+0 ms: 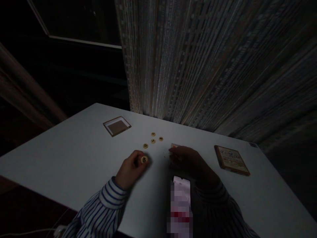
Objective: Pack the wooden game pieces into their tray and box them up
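My left hand (131, 168) is closed around a round, pale Chinese chess piece (144, 160), its dark character facing me. Just beyond it, several more such pieces lie flat on the white table (74, 152), among them one nearest the hand (145, 145) and one farther right (160, 139). My right hand (187, 160) has its fingers bent together at a small pale, partly see-through thing (174, 145); most of that is hidden behind the fingers and I cannot tell its kind. Small dark specks show on the tabletop between the hands.
An open shallow box part (117, 126) rests at the back left. To the right lies a flat box with a printed cover (232, 160). A lit phone (182, 191), partly pixelated, is near my right forearm. String curtains (168, 59) hang behind the table's far edge. The room is dim.
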Action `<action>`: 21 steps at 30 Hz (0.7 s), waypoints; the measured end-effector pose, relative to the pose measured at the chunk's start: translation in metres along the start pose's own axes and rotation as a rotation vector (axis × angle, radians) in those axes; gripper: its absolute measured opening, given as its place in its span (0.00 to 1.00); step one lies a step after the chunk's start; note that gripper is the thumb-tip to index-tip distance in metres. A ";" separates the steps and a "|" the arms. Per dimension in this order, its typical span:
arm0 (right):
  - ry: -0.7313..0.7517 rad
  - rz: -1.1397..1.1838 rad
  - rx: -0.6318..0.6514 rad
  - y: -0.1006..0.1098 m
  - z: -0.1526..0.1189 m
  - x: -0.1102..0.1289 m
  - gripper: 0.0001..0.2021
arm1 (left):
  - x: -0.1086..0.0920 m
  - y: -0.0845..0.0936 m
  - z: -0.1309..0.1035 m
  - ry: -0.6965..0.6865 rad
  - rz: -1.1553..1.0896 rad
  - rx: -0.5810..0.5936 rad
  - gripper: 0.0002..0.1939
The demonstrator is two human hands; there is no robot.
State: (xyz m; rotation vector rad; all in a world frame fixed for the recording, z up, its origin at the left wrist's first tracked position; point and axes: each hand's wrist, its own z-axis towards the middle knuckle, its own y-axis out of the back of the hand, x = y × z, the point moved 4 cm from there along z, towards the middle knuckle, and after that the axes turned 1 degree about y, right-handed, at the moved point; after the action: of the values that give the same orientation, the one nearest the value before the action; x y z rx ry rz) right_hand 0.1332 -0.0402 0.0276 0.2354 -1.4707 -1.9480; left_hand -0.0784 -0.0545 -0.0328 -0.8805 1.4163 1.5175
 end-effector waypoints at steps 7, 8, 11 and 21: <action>-0.031 -0.038 0.019 0.008 -0.003 -0.008 0.11 | -0.018 -0.006 0.008 -0.066 0.030 0.031 0.08; -0.037 -0.047 0.026 0.009 -0.004 -0.010 0.11 | -0.019 -0.007 0.009 -0.069 0.028 0.035 0.07; -0.056 -0.059 0.042 0.012 -0.007 -0.015 0.12 | -0.024 -0.012 0.013 -0.088 0.027 0.051 0.07; -0.093 -0.058 -0.038 0.028 -0.013 -0.026 0.12 | -0.035 -0.030 0.025 -0.120 -0.045 0.129 0.08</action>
State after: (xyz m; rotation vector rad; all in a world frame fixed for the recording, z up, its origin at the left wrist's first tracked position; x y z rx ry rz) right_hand 0.1708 -0.0387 0.0424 0.1749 -1.4990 -2.0564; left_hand -0.0357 -0.0343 -0.0102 -0.7264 1.3814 1.4045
